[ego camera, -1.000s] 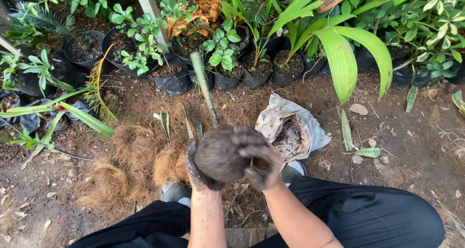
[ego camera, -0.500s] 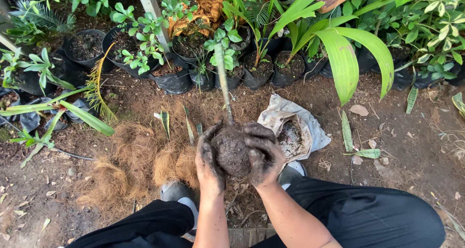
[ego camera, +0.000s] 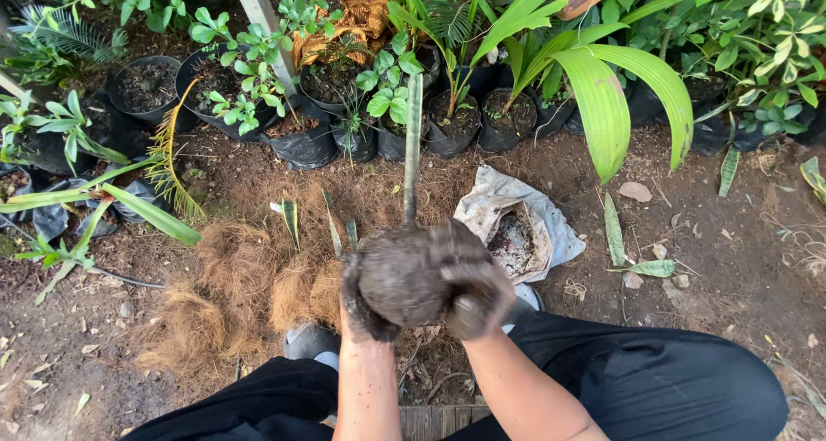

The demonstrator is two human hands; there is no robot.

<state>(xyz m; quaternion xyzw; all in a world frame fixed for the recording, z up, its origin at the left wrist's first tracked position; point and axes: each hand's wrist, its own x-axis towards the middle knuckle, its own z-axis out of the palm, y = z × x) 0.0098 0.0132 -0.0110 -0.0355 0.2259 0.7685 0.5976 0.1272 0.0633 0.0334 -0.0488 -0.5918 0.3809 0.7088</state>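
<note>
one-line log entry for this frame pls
left hand: cupping soil ball | right hand: pressing it | stem: upright | open sack: beside

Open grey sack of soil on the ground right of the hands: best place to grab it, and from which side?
Probably the rolled-down rim of the grey sack, on the side nearest the person, coming from above. The mouth gapes upward with soil showing inside, so a side squeeze on the slumped, crumpled body would likely spill it. Both hands, left hand and right hand, are cupped around the soil ball.
</note>
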